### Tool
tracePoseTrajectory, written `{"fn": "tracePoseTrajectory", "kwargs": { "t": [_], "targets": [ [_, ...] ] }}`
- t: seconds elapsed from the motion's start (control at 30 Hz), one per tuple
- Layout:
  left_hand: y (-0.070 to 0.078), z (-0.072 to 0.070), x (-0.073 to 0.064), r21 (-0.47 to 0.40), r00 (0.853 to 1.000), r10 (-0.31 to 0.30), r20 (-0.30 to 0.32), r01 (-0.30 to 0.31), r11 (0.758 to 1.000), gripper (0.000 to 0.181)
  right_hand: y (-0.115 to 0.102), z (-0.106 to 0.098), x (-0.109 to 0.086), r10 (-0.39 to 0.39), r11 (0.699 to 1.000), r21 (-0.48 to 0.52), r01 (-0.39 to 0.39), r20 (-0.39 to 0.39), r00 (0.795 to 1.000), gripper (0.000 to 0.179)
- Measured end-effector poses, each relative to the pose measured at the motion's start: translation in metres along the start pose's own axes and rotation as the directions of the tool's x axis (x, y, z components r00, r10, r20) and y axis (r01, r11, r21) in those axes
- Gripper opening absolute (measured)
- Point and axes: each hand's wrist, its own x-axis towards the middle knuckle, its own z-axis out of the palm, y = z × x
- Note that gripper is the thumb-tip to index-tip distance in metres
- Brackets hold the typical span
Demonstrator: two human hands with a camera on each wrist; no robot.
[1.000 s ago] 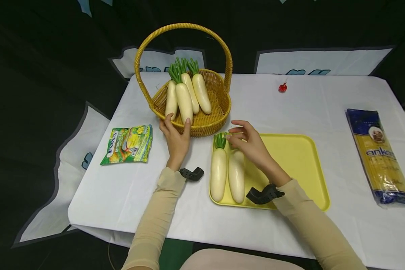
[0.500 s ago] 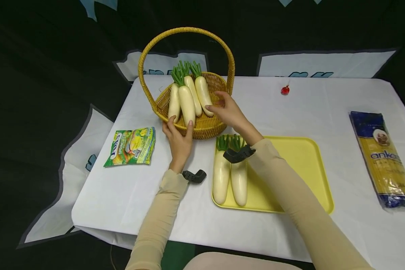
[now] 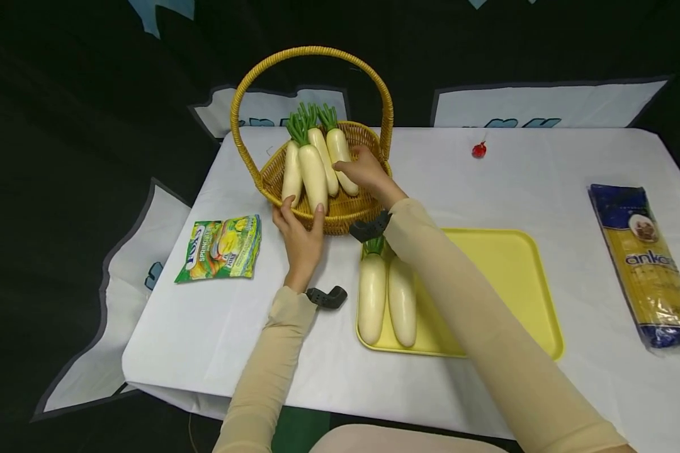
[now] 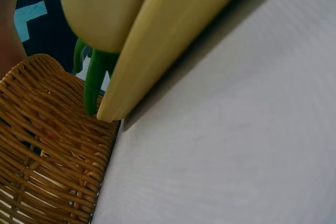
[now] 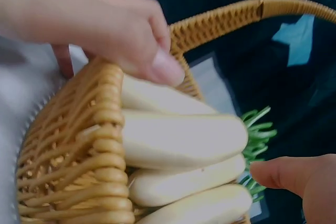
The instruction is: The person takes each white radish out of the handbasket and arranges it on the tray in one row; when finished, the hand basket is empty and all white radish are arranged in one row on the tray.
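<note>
My left hand [image 3: 301,242] grips the near rim of a wicker basket [image 3: 345,223], its thumb over the rim and its fingers outside. Inside lie several white radishes [image 3: 313,173] with green tops. My right hand [image 3: 369,173] reaches into the basket at the rightmost radish [image 3: 337,142]. Its thumb crosses above that radish, and its other fingers are at the right side, partly hidden. In the right wrist view the right thumb [image 5: 286,176] is straight and overlaps the green tops. Two more white radishes [image 3: 371,299] lie side by side on a yellow tray [image 3: 504,270].
A green candy bag [image 3: 220,246] lies left of the basket. Toward the back right is a small red candy [image 3: 478,150], and a pasta packet [image 3: 646,264] lies at far right. The basket's tall handle [image 3: 311,51] arches over the radishes. My right forearm extends above the tray.
My right hand has moved from the green tops on the tray up and left into the basket, over the rightmost radish. My left hand stays on the basket rim.
</note>
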Motion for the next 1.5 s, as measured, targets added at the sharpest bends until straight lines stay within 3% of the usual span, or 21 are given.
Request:
{"fn": "tracePoseTrajectory", "kwargs": {
  "t": [0.33,0.53,0.83,1.2,1.5],
  "targets": [
    [-0.001,0.000,-0.002,0.012,1.000,-0.010,0.007,0.010,1.000,0.066,0.010,0.002,0.016,0.122,0.993,0.005,-0.122,-0.003,0.993,0.076],
    [-0.001,0.002,-0.001,0.012,1.000,0.003,0.015,-0.004,1.000,0.065,0.018,0.003,0.021,0.140,0.990,-0.019,-0.140,-0.007,0.990,0.078],
    [0.000,0.001,0.001,0.018,1.000,0.015,-0.001,-0.015,1.000,0.064,0.024,0.008,0.028,0.054,0.973,-0.226,-0.056,-0.017,0.998,0.086],
    [-0.001,-0.002,0.001,0.015,1.000,0.009,-0.008,-0.009,1.000,0.063,0.029,0.017,0.026,-0.082,0.920,-0.388,0.063,-0.034,0.996,0.061],
    [-0.001,-0.004,0.000,0.018,1.000,0.010,-0.012,-0.010,1.000,0.064,0.025,0.018,0.025,-0.095,0.902,-0.427,0.059,-0.064,0.993,0.053]
  ]
}}
